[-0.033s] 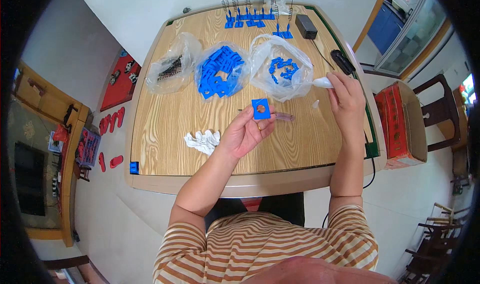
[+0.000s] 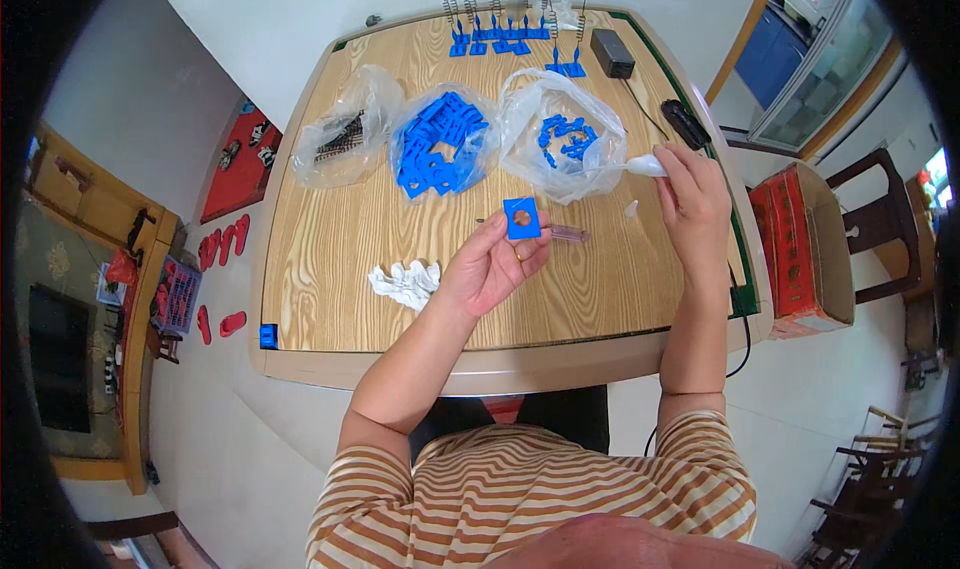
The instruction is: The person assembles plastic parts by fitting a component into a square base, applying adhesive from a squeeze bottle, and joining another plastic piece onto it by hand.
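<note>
Between the thumb and fingers of my left hand (image 2: 492,267) is a small blue square plate (image 2: 513,209) with a round hole in its middle, held up above the table. My right hand (image 2: 697,204), to the right and a little farther off, grips a small white squeeze bottle (image 2: 648,166). The bottle's thin nozzle points left, toward an open clear plastic bag (image 2: 526,159) with small blue parts (image 2: 578,141) in it. A small white pointed cap (image 2: 631,209) lies below the bottle. Just behind my left fingers is a clear, slim stick-like piece (image 2: 570,234), partly hidden.
A middle bag holds blue plates (image 2: 440,139); the left bag holds dark springs (image 2: 345,137). Blue-based spring stands (image 2: 500,41) line the wooden table's (image 2: 330,269) far edge. A black power adapter (image 2: 612,55) stands right of them. Crumpled white tissue (image 2: 405,284) lies near my left forearm.
</note>
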`<control>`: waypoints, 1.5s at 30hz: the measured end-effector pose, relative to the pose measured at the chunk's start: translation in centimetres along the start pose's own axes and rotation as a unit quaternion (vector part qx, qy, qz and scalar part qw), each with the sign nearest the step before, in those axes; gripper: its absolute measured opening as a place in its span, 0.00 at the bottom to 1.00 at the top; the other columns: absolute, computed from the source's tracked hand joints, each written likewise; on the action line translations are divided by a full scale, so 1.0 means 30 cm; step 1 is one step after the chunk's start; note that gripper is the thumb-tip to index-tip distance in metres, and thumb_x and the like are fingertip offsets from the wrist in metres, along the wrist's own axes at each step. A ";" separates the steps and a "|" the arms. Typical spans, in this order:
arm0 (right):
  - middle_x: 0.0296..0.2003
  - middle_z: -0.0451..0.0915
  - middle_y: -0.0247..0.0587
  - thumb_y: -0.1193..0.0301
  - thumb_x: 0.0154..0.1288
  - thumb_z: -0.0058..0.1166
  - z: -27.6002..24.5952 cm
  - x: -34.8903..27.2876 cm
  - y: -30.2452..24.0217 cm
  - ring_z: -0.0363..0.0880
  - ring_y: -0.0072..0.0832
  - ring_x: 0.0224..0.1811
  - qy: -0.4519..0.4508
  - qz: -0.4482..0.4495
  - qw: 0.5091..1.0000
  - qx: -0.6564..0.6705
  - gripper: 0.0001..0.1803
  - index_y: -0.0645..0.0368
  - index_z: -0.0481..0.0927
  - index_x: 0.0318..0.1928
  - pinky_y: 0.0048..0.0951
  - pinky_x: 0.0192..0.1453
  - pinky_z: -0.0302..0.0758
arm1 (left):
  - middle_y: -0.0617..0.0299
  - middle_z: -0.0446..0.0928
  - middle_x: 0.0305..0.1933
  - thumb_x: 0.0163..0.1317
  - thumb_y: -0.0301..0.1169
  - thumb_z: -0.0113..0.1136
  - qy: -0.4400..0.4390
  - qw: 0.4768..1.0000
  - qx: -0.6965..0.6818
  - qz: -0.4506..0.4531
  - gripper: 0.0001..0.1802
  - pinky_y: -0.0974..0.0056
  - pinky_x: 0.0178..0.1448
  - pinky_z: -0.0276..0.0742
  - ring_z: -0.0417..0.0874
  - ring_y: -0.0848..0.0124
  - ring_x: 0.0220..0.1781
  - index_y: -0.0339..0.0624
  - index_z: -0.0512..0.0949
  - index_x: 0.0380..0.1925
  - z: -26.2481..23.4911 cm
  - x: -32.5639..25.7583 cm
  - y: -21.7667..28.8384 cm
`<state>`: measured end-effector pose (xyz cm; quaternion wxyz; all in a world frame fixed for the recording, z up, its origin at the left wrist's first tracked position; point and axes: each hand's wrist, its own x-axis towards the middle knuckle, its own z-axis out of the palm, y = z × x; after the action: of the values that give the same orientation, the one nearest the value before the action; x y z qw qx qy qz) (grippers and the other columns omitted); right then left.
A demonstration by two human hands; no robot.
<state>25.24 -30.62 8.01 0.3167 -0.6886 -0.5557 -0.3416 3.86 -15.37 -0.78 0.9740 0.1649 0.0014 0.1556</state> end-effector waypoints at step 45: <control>0.41 0.79 0.41 0.80 0.45 0.62 -0.028 0.003 -0.017 0.76 0.37 0.40 0.012 -0.001 0.999 -0.031 0.20 0.56 0.80 0.44 0.34 0.42 0.74 | 0.48 0.73 0.55 0.68 0.39 0.48 0.020 0.999 0.031 -0.003 0.23 0.56 0.56 0.73 0.77 0.60 0.52 0.35 0.65 0.56 0.008 -0.002 -0.006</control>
<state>24.64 -31.17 8.58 0.3014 -0.6936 -0.5414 -0.3675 3.89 -15.62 -0.63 0.9686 0.1918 0.0259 0.1562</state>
